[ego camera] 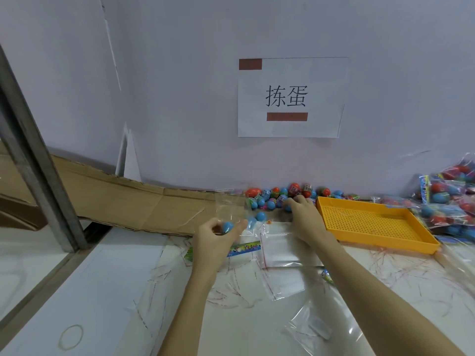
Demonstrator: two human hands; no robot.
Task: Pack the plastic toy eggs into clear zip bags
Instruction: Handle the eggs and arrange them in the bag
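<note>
Head view. Left hand (216, 233) holds a clear zip bag (231, 209) upright near the back of the worktop (102, 291), fingers curled round its lower part. A blue egg (227, 226) sits inside at the level of the hand, gripped through the film. Two more blue eggs (260, 216) show just right of the hand; whether they are in the bag or behind it, cannot tell. The bag's mouth seems to face the egg pile, likely to keep the carry short.

Right hand (303, 205) reaches forward into the loose pile of eggs (277, 195) heaped against the wall. Fingers bent down over the eggs; cannot tell whether they hold one yet. Judged step: picking the next egg for the held bag.

Pile: blue, red and green eggs, well over a dozen, too crowded for an exact count.

One yellow perforated tray (372, 222) just right of the right hand, nothing visible in it.

Filled bags (447, 201) stacked at far right, at least three; the edge cuts off the rest.

Empty zip bags (280, 247) lie flat under the forearms, several overlapping, count unclear. One printed card strip (244, 247) lies near the left wrist.

One paper sign (290, 97) on the wall.
</note>
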